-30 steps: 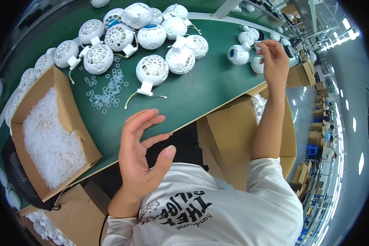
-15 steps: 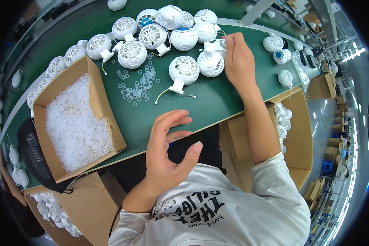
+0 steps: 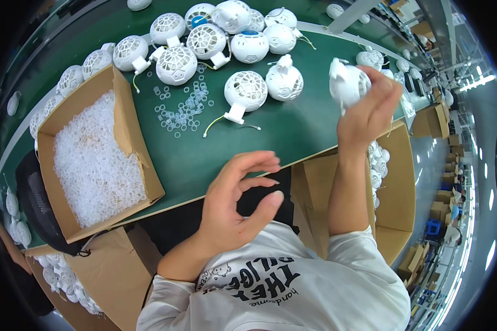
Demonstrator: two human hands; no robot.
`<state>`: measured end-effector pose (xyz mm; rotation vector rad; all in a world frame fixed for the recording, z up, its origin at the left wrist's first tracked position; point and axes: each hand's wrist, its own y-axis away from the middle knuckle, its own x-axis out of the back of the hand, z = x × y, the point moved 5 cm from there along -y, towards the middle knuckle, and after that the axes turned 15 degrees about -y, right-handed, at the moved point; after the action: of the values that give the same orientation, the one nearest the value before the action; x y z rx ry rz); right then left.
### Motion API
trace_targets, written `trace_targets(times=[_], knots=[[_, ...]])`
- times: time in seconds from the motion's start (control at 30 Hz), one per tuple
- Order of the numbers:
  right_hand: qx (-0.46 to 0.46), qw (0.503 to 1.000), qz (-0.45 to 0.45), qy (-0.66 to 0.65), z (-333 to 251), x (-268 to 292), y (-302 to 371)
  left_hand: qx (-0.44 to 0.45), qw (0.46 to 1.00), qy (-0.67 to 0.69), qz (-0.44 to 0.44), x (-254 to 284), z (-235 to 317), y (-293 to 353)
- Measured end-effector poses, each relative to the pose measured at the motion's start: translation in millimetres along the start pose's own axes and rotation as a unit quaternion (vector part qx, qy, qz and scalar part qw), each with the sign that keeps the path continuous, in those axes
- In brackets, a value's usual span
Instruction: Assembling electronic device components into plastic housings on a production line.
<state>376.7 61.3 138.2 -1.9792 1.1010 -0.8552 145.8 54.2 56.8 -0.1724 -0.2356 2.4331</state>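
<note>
My right hand (image 3: 373, 110) grips a white fan housing (image 3: 345, 83), round with a slotted grille, and holds it over the right part of the table. Near the table's front edge is my left hand (image 3: 234, 204), fingers curved and thumb apart, with nothing in it. Two similar housings stand between my hands and the back group: a grilled housing with loose wires (image 3: 246, 91) and another one with a small neck on top (image 3: 284, 84). Small clear plastic rings (image 3: 185, 110) lie scattered on the green table to their left.
A cardboard box (image 3: 139, 132) full of clear rings stands at the left. More fan housings (image 3: 206, 41) crowd the back of the table (image 3: 215, 144). Open cartons with white housings stand below, at right (image 3: 398, 193) and lower left (image 3: 107, 270). A metal post (image 3: 350, 15) rises at the back.
My right hand has moved right, carrying a fan housing away from the group. My left hand has shifted slightly right and stays empty. The whole view has shifted a little.
</note>
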Motion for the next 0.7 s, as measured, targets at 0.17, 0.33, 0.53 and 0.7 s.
trace_targets(times=[0.17, 0.33, 0.53, 0.7], knots=[[0.078, 0.949, -0.163, -0.258, -93, -35, 83, -0.069, 0.980, 0.147, 0.112, -5, -6, 8], [0.041, 0.899, -0.283, -0.332, -127, -59, 126, -0.130, 0.961, 0.162, 0.185, 47, -3, 43], [-0.083, 0.856, -0.345, -0.375, -124, -68, 111, -0.044, 0.984, 0.133, 0.111, 47, -14, 62], [-0.026, 0.891, -0.338, -0.302, -107, -61, 119, 0.019, 0.994, 0.096, 0.050, 47, -24, 65]])
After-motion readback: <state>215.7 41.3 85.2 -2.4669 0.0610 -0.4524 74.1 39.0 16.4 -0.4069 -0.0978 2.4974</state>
